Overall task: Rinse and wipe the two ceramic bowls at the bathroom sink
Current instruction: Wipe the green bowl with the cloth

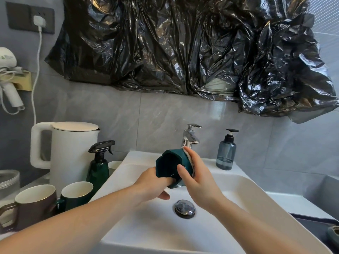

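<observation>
Tilting on its side above the white rectangular sink basin (238, 191), a dark green angular ceramic bowl (169, 162) is held between both hands, its opening turned leftward. Its base and far wall are hidden behind the right hand (197, 178), whose fingers are curled round the outside, pressing a pale cloth (189, 158) of which only an edge is seen. The left hand (153, 185) grips the lower rim; its fingertips are concealed inside. Just behind stands a chrome tap (190, 138). Only one bowl is seen.
</observation>
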`<control>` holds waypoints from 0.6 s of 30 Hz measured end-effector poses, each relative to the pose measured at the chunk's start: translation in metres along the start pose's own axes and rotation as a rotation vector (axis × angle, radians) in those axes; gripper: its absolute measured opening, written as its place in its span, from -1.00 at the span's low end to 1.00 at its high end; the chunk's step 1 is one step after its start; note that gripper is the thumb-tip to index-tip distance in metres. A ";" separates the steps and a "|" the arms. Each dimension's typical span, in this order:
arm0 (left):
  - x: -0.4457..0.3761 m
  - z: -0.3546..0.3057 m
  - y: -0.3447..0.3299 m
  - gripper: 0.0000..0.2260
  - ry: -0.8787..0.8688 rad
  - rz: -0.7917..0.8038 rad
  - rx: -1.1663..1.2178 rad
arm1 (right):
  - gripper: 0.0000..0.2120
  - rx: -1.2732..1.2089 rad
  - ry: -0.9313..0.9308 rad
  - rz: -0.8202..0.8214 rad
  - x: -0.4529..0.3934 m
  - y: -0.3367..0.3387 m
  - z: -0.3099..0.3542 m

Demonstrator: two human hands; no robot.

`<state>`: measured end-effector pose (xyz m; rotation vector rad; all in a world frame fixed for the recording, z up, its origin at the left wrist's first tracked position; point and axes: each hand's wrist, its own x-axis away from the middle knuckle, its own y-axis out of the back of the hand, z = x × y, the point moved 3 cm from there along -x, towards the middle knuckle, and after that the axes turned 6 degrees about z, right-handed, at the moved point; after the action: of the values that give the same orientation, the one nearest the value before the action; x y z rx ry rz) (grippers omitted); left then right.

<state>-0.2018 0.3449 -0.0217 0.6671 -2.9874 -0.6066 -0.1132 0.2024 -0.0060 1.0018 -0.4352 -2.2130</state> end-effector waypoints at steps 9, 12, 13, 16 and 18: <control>-0.004 -0.008 0.010 -0.82 -0.319 -0.217 -0.158 | -0.54 0.172 0.090 0.010 -0.001 0.006 0.009; -0.002 -0.014 0.014 -0.83 -0.240 -0.304 -0.107 | -0.56 0.159 0.125 0.035 -0.002 0.002 0.012; -0.002 -0.013 0.016 -0.81 -0.178 -0.323 -0.063 | -0.54 0.163 0.139 0.053 -0.002 0.000 0.013; -0.005 -0.007 0.023 -0.75 0.017 -0.415 0.098 | -0.44 0.161 0.141 0.113 0.000 -0.005 0.016; -0.009 -0.001 0.027 -0.70 0.103 -0.454 0.232 | -0.41 0.144 0.141 0.136 0.002 -0.006 0.017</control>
<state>-0.2047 0.3705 -0.0104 1.3675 -2.8405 -0.2196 -0.1298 0.2058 0.0006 1.1609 -0.5871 -1.9982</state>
